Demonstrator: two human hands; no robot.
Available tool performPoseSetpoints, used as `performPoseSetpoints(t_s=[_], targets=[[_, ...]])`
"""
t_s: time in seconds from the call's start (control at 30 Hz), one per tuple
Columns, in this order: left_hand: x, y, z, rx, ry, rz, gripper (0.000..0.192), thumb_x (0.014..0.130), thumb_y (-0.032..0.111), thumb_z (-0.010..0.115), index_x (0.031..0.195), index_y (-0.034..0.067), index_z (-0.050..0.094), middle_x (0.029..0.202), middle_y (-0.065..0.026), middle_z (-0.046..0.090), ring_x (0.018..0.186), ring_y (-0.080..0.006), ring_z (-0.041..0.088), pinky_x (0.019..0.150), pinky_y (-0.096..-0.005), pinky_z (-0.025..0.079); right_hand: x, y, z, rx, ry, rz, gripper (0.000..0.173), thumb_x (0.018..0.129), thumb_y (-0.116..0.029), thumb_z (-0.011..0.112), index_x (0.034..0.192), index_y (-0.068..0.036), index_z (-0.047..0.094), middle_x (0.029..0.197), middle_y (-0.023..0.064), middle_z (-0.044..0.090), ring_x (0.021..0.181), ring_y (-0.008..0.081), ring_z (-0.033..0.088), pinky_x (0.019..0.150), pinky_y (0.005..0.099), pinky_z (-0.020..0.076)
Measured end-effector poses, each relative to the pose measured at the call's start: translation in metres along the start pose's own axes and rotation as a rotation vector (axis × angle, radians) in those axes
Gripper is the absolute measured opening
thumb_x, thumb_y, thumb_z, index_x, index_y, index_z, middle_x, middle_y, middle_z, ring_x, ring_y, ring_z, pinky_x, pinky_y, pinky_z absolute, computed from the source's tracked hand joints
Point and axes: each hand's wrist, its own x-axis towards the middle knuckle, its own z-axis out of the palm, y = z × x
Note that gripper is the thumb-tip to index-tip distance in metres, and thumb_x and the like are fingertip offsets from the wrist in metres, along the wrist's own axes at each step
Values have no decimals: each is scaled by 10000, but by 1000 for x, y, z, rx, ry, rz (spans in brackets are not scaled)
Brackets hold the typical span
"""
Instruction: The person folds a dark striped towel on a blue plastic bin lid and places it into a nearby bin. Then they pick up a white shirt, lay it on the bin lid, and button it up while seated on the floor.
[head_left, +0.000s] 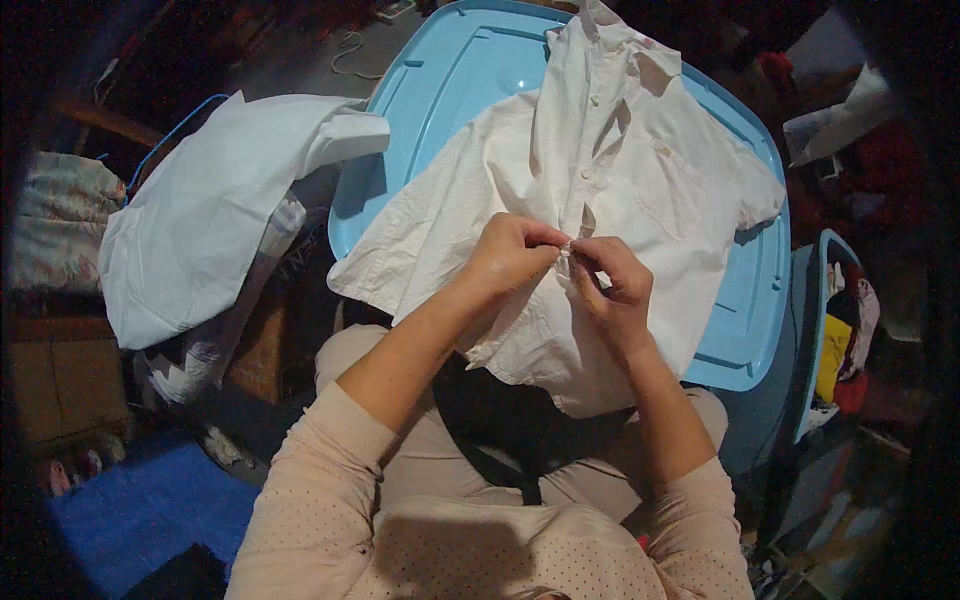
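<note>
A cream short-sleeved button-up shirt (675, 225) lies spread over a light blue plastic lid (450, 90), its collar at the far end and its hem towards me. My left hand (510, 259) pinches the front placket between thumb and fingertips. Right beside it, my right hand (615, 281) grips the same placket, the fingertips of both hands nearly touching. Farther up the placket, buttons (585, 173) show with gaps in the cloth between them. Whatever small part lies between my fingertips is mostly hidden. A chest pocket (664, 187) is on the shirt's right side in view.
White cloth (202, 217) is draped at the left, near a patterned fabric bundle (67, 217). A blue cloth (142, 510) lies at lower left. To the right stands a blue-rimmed container (814, 337) with clothes in it.
</note>
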Motion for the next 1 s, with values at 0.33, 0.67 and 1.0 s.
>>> performPoseSetpoints(t_s=[0.33,0.67,1.0], targets=[[6,-11,-2,-98,-22,-2,196,787,63,659,960,-21,692,849,-38,665,757,-88,582,672,-226,466,7,7,1,-4,7,-104,169,761,76,621,908,-7,615,823,103,622,706,169,609,643,258,488],[11,-16,-2,-279,-36,-90,228,784,41,663,1001,-26,672,833,-32,644,710,-78,556,631,-194,443,-1,10,12,101,126,128,127,775,22,640,888,-14,597,805,109,612,674,202,619,606,299,488],[8,-12,1,-243,-3,-64,234,776,51,670,994,-32,677,904,-69,670,796,-116,602,713,-216,471,-7,-9,8,94,87,215,100,766,-14,658,854,-8,610,793,101,609,658,198,615,593,300,493]])
